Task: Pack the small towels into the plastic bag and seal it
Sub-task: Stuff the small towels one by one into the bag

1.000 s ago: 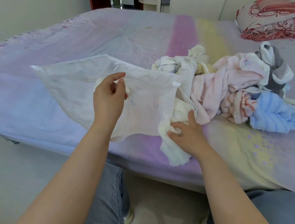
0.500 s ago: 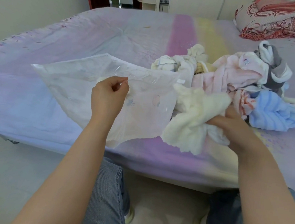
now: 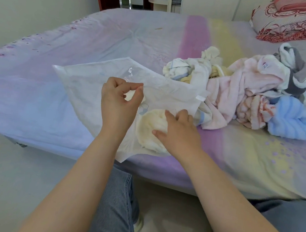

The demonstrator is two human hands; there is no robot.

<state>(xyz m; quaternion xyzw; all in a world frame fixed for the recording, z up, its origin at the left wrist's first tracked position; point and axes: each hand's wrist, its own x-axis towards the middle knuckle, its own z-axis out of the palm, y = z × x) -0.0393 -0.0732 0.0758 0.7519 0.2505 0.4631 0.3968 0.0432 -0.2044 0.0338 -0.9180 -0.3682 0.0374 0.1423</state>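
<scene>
Cream towel [image 3: 152, 129]: carried from the pile [image 3: 250, 98] into the mouth of the plastic bag [image 3: 88, 90] on the bed [image 3: 118, 36]. Right hand [image 3: 179, 134]: fingers nearly straight, pressing it inward. Left hand [image 3: 119, 99]: pinched the bag's upper edge open; more towels unpacked, sealing pending.

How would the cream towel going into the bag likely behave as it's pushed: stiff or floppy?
Likely floppy: the cream towel bunches into a soft wad under the right hand. Probably light, and its fluffy pile may drag against the plastic bag.
</scene>
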